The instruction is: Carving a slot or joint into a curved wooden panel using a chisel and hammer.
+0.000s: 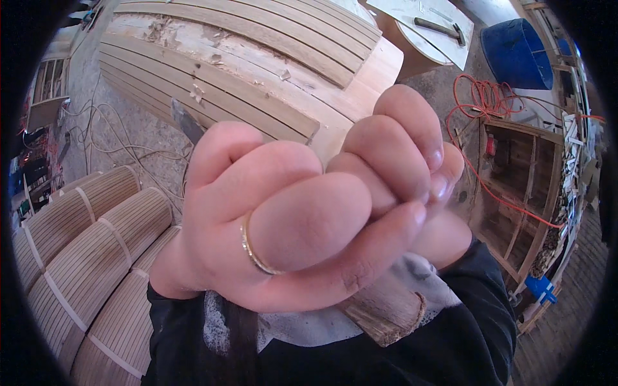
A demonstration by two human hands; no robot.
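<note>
My left hand [277, 219], with a gold ring on one finger, is raised close in front of me, its fingers curled. My right hand [393, 148] is pressed against it, also curled, its fingertips meeting a finger of the left. What lies inside the two hands, if anything, is hidden. A grey flat blade [187, 122] shows just past the left hand; I cannot tell whether that hand grips it. Below the hands a brown wood-grained piece [386, 312] lies against my pale, stained apron [309, 328].
Slatted wooden panels [206, 90] with shavings lie on the bench ahead. A hammer [441, 29] rests on a white board at the far right, near a blue tub [517, 55]. Strapped slatted bundles [96, 257] stand at left. An orange hose [483, 96] runs past a wooden frame [521, 186].
</note>
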